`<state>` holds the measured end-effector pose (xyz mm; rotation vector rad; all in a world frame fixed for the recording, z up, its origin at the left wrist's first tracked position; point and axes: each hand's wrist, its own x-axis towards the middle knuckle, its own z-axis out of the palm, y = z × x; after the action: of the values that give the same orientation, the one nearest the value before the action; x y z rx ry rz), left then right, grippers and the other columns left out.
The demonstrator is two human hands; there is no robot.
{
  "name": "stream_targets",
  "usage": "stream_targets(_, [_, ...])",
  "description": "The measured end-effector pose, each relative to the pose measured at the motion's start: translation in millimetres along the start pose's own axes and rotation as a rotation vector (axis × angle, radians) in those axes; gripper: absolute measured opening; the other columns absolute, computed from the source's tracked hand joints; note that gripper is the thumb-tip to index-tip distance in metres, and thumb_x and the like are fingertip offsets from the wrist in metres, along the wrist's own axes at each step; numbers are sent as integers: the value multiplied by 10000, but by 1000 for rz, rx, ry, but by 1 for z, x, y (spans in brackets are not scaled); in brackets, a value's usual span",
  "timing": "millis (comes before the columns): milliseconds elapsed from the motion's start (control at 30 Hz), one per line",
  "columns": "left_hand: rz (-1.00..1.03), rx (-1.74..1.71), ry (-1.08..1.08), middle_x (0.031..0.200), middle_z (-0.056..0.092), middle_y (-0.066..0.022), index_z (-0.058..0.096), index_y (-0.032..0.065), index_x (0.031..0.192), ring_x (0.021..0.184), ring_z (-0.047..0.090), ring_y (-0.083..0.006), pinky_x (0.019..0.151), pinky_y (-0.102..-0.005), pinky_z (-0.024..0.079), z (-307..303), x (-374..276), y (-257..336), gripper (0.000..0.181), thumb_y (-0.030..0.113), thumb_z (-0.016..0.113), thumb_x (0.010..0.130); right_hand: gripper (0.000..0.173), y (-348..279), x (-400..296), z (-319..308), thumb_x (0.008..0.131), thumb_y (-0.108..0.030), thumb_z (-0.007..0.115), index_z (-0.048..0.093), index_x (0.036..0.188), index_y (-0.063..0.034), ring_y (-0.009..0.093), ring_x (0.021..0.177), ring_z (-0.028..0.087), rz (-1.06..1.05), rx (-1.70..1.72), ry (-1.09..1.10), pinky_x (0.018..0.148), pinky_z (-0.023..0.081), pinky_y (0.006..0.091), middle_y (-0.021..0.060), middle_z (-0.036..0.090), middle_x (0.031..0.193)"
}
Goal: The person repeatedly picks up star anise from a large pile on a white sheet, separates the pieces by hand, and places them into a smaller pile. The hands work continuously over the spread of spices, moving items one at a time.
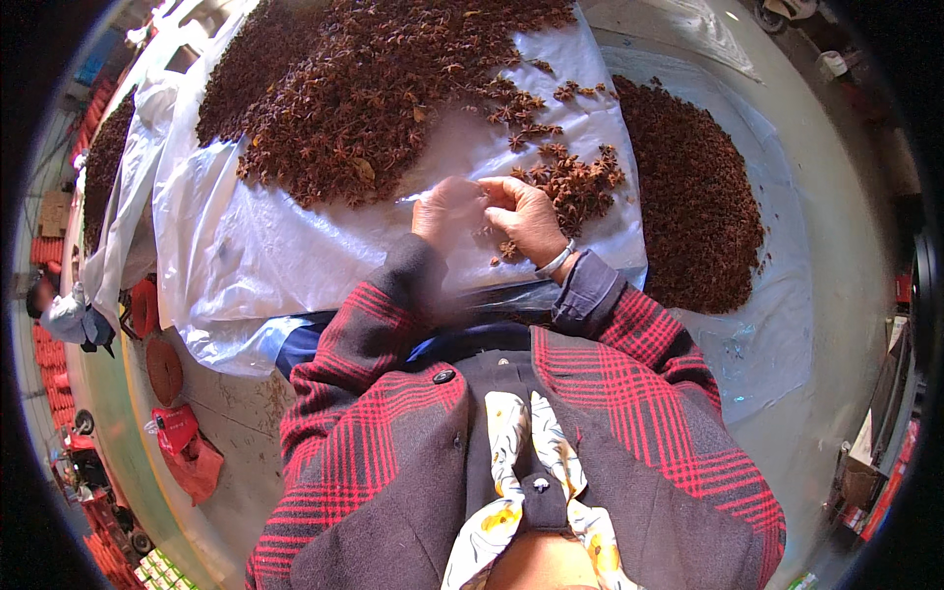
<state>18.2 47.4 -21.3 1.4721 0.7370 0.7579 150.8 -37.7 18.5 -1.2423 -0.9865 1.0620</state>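
My left hand and my right hand meet in front of me above a white plastic sheet. Both have bent fingers, and their fingertips come close together. A blur lies over the left hand, and whatever either hand may pinch is too small or hidden to make out. A big heap of dried star anise spreads beyond the left hand. Next to the right hand lies a smaller pile of star anise. A few loose pods rest just below the right palm.
On the floor to the right, another star anise heap lies on clear plastic sheeting. A red bag and a round reddish-brown object are at the lower left. Farther left is another person.
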Motion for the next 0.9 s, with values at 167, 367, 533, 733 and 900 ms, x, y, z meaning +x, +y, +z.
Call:
stream_targets(167, [-150, -205, -15, 759, 641, -40, 631, 16, 924, 614, 594, -90, 523, -220, 484, 8, -9, 22, 78, 43, 619, 852, 270, -7, -7, -5, 803, 43, 592, 608, 1064, -28, 82, 740, 586, 25, 9, 12, 658, 503, 223, 32, 634, 852])
stream_targets(367, [-145, -287, 34, 764, 645, -38, 652, 24, 891, 623, 571, -69, 481, -194, 433, 6, -6, 29, 96, 112, 621, 865, 260, 14, 4, -11, 795, -11, 633, 578, 1048, -24, 108, 684, 595, -40, -71, 346, 583, 512, 252, 68, 620, 892])
stream_targets(533, [-173, -289, 94, 700, 606, -1, 650, 40, 867, 558, 499, -42, 453, -179, 370, 13, -10, 43, 88, 124, 653, 841, 190, -5, -7, -1, 820, 5, 602, 561, 1005, 6, 112, 652, 601, 117, 209, -27, 534, 501, 247, 65, 617, 842])
stream_targets(733, [-86, 85, 173, 608, 505, 31, 574, 37, 772, 525, 443, -39, 455, -202, 367, 14, -22, 30, 151, 137, 601, 881, 55, -3, -18, -1, 849, 4, 574, 525, 869, -10, 140, 561, 610, 207, 587, 120, 430, 504, 236, 104, 616, 726])
stream_targets(900, [-216, 201, -249, 650, 554, -7, 582, 52, 823, 518, 481, -68, 468, -223, 404, -2, -52, 35, 80, 107, 574, 881, 41, 0, -14, -15, 857, -1, 564, 526, 865, -14, 111, 555, 597, 66, 249, 304, 418, 497, 232, 64, 595, 698])
